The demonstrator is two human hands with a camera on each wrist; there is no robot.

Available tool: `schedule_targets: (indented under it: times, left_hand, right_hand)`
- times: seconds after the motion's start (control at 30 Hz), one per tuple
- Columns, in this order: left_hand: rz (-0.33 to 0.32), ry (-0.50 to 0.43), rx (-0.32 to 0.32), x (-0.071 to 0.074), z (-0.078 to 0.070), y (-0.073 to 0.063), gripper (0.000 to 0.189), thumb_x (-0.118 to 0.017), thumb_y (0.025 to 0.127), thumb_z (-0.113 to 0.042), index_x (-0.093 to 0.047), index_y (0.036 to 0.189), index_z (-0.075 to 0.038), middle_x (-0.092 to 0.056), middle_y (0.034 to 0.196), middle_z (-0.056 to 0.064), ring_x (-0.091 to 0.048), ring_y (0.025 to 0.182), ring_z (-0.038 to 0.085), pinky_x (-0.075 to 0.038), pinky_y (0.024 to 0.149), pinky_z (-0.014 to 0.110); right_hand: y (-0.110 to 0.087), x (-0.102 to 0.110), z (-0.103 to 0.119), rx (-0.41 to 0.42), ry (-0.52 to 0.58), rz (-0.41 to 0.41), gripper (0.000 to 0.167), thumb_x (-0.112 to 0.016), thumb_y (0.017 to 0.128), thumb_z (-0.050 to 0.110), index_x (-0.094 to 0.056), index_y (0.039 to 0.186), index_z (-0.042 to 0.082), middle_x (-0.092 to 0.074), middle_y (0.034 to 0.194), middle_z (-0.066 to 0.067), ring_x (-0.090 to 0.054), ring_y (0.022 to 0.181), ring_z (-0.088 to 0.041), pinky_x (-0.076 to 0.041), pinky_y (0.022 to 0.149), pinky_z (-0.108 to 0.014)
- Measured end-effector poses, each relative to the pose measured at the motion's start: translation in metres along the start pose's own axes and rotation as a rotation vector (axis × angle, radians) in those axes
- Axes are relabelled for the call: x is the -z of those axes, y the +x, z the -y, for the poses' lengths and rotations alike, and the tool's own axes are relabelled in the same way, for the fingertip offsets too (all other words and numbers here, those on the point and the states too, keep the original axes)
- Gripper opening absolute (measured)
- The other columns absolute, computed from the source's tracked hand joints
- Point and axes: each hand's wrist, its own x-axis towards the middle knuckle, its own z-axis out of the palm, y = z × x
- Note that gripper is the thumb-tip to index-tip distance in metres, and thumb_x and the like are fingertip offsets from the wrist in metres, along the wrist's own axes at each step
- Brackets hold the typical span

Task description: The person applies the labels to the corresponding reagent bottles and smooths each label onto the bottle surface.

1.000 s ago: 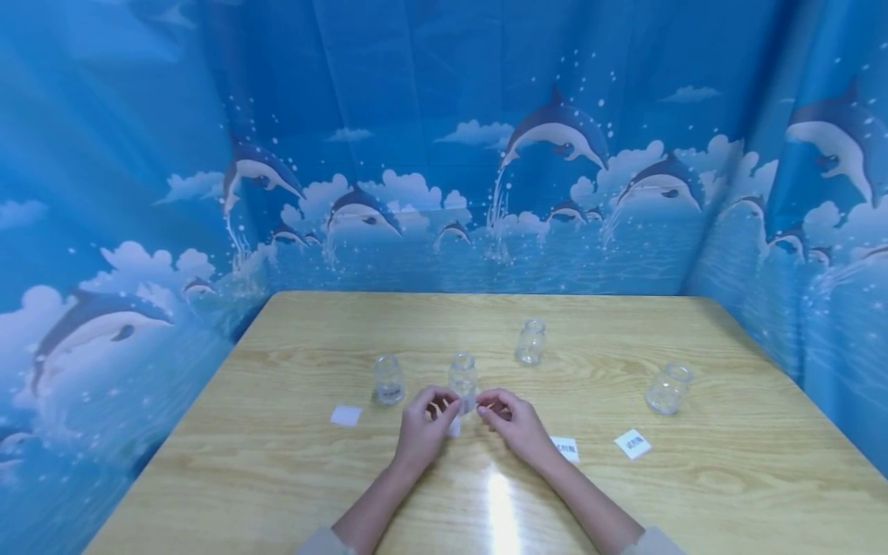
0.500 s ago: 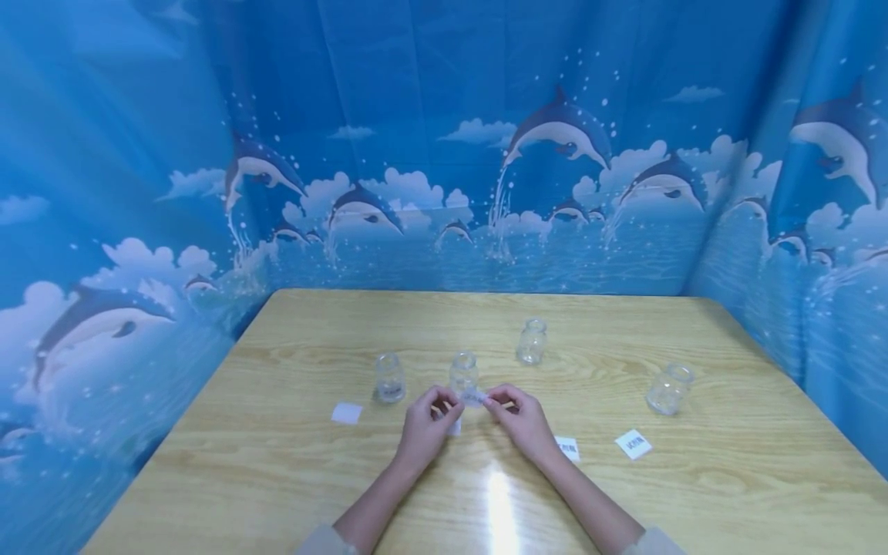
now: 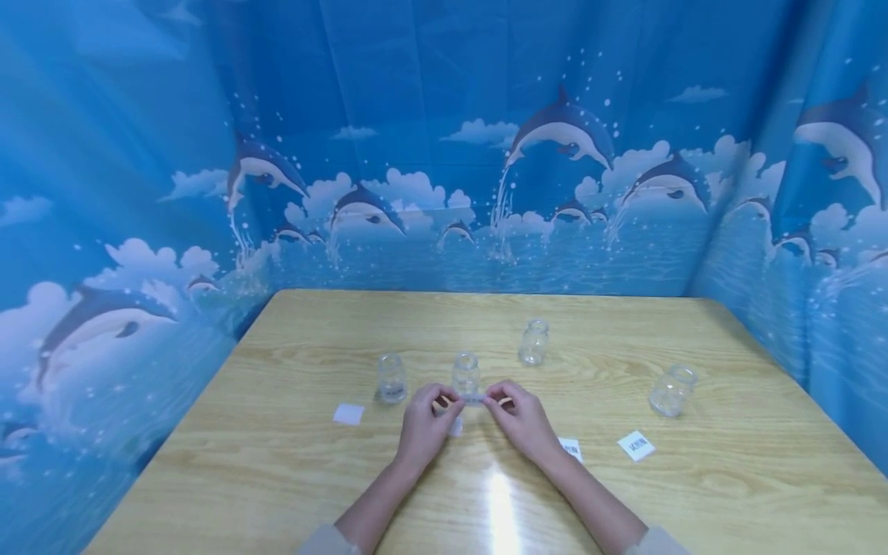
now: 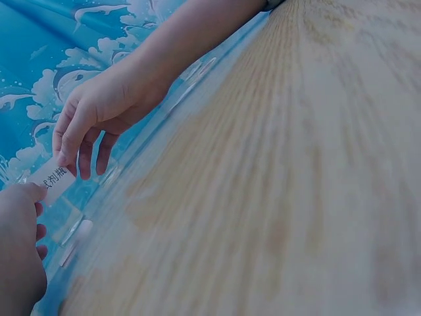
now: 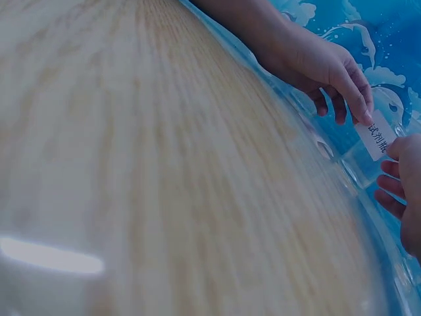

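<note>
A small white label (image 5: 377, 136) with printed dark characters is stretched between my two hands. My left hand (image 3: 425, 424) pinches one end of it between thumb and forefinger, and my right hand (image 3: 520, 420) pinches the other. In the head view the label overlaps the lower part of an uncapped clear glass jar (image 3: 466, 371), which stands upright just beyond my fingertips. Both wrist views show the other fingers loosely bent behind the label. Partly hidden by my left hand, a white paper piece (image 3: 455, 426) lies on the table.
Another glass jar (image 3: 391, 379), with dark print low on it, stands left. More glass jars stand at the back (image 3: 533, 343) and right (image 3: 673, 390). A white paper square (image 3: 348, 414) lies left; printed labels (image 3: 636, 445) lie right, one (image 3: 572, 448) beside my right wrist.
The label has come into sight between my hands, first slanted, now level across the jar's front. My right hand has shifted slightly right; the left has barely moved.
</note>
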Motion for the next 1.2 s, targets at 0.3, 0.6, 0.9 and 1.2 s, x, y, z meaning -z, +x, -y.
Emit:
schedule_targets:
  times: [0.3,0.6,0.9,1.2]
  left_hand:
    - [-0.007,-0.011,0.055,0.000,0.008,0.009,0.007,-0.071,0.079,-0.010,-0.064,0.082,-0.009,-0.057,0.092,0.002,-0.052,0.078,0.016,-0.047,0.061,0.023]
    - [0.018,-0.014,0.038,-0.001,0.014,0.015,0.006,-0.070,0.080,-0.007,-0.064,0.083,-0.005,-0.060,0.105,0.011,-0.058,0.087,0.023,-0.051,0.070,0.029]
    - [0.023,0.002,0.014,-0.002,0.016,0.016,0.008,-0.069,0.079,-0.005,-0.064,0.085,-0.004,-0.062,0.105,0.010,-0.059,0.094,0.023,-0.052,0.074,0.028]
    - [0.010,0.024,0.027,-0.004,0.016,0.017,0.010,-0.070,0.079,-0.006,-0.064,0.086,-0.003,-0.063,0.102,0.009,-0.060,0.088,0.019,-0.051,0.075,0.025]
  right_hand:
    - [0.012,-0.006,-0.005,0.018,-0.023,-0.003,0.008,-0.068,0.080,0.000,-0.063,0.084,0.005,-0.059,0.102,-0.008,-0.059,0.093,-0.025,-0.051,0.076,-0.024]
    - [0.016,-0.011,-0.010,0.041,-0.060,0.005,0.006,-0.067,0.081,0.001,-0.062,0.084,0.003,-0.058,0.111,-0.012,-0.060,0.094,-0.028,-0.050,0.079,-0.024]
    - [0.018,-0.011,-0.012,0.046,-0.090,0.001,0.005,-0.067,0.081,0.002,-0.063,0.084,0.004,-0.061,0.109,-0.011,-0.061,0.092,-0.024,-0.050,0.078,-0.023]
    - [0.020,-0.015,-0.013,0.056,-0.110,-0.043,0.008,-0.069,0.079,0.003,-0.063,0.083,0.006,-0.063,0.104,-0.011,-0.062,0.090,-0.023,-0.050,0.077,-0.023]
